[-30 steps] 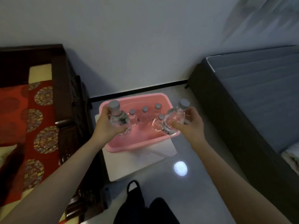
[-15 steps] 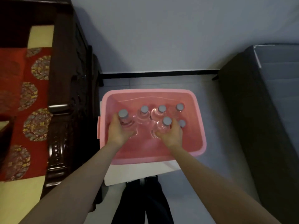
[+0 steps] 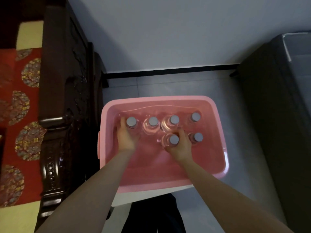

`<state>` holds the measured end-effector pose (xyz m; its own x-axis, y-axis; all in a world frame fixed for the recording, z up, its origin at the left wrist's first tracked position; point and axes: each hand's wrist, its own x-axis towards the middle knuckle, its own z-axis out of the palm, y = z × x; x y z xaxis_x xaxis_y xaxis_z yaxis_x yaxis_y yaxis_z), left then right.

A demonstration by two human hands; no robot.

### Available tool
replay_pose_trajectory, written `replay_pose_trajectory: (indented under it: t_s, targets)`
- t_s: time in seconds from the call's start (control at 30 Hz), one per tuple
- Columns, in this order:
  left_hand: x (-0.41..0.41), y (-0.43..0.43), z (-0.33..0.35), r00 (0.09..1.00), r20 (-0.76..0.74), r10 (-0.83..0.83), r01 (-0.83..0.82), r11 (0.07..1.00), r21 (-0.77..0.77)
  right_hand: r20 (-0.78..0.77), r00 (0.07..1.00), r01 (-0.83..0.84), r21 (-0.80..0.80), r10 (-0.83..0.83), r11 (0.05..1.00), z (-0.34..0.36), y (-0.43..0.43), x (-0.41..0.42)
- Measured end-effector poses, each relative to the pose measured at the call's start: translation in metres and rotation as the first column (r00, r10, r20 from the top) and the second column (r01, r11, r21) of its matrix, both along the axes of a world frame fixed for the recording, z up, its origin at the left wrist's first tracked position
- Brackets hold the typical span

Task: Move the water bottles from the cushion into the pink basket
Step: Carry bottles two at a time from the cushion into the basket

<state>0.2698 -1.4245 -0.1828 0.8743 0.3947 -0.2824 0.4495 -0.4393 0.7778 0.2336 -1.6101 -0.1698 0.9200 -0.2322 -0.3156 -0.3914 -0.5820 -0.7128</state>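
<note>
Landmark: the basket [image 3: 218, 132], pink and rectangular, is seen from above on a white board [image 3: 121, 198] on the floor [image 3: 168, 86].
Cushion: a red cushion [image 3: 18, 105] with round patterns is seen well left of the basket, on a dark carved wooden seat [image 3: 64, 98] that stands just beside the basket's left wall.
Left hand: the left hand [image 3: 125, 137] is lowered inside the basket at its left side and is curled around the far-left bottle [image 3: 131, 122], which is held upright below its grey cap.
Back row: four bottles are counted along the basket's far wall; next to the held one a second bottle [image 3: 152, 121] and a third bottle [image 3: 174, 119] are stood touching, and a fourth bottle [image 3: 195, 117] is set nearest the basket's right wall.
Right hand: the right hand [image 3: 180, 145] is placed inside the basket near its middle and is wrapped around the front bottle [image 3: 173, 140], which is kept upright just in front of the third bottle.
Front right: a sixth bottle [image 3: 197, 137] is stood just right of the right hand, in front of the fourth bottle.
Basket front: the near half of the basket's bottom is left bare.
Right of basket: a dark bed frame [image 3: 269, 115] is seen apart from the basket's right wall.
Below basket: dark trousers [image 3: 151, 216] are seen under the basket's near rim.
</note>
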Motion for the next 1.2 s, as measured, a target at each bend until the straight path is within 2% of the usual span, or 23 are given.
replay_pose_trajectory:
  t_s: [0.17,0.27,0.33,0.4,0.47,0.63,0.97,1.1,1.2]
  targets:
    - [0.007,0.001,-0.008,0.999,0.028,-0.028,0.029,0.999,-0.036,-0.027,0.999,0.029,0.012,-0.029,1.0,-0.001,0.0,0.002]
    - [0.006,-0.001,-0.005,0.999,0.017,-0.029,0.03,0.998,-0.061,-0.094,0.995,0.02,0.002,-0.02,1.0,0.005,0.0,0.005]
    - [0.008,-0.003,0.004,1.0,-0.01,-0.02,0.019,0.997,-0.069,-0.139,0.99,-0.02,-0.021,0.017,1.0,0.016,-0.004,0.007]
    - [0.01,-0.001,0.014,1.0,0.007,-0.024,0.024,1.0,-0.015,-0.143,0.984,-0.124,-0.105,0.109,0.987,0.032,-0.008,0.006]
    - [0.01,0.004,0.026,0.995,0.067,-0.079,0.078,0.997,0.021,-0.116,0.974,-0.213,-0.188,0.193,0.959,0.046,-0.011,0.004]
    - [0.007,0.015,0.045,0.926,0.208,-0.316,0.291,0.946,0.14,-0.067,0.939,-0.341,-0.274,0.336,0.899,0.058,-0.014,0.004]
    - [0.013,0.017,0.042,0.921,0.24,-0.307,0.285,0.951,0.124,-0.037,0.913,-0.387,-0.392,0.406,0.835,0.063,-0.027,0.011]
    - [0.012,0.013,0.044,0.915,0.246,-0.319,0.292,0.946,0.138,-0.078,0.898,-0.428,-0.381,0.432,0.82,0.057,-0.028,0.009]
    - [0.012,0.013,0.043,0.916,0.195,-0.351,0.321,0.932,0.168,-0.079,0.888,-0.45,-0.345,0.452,0.824,0.057,-0.021,0.01]
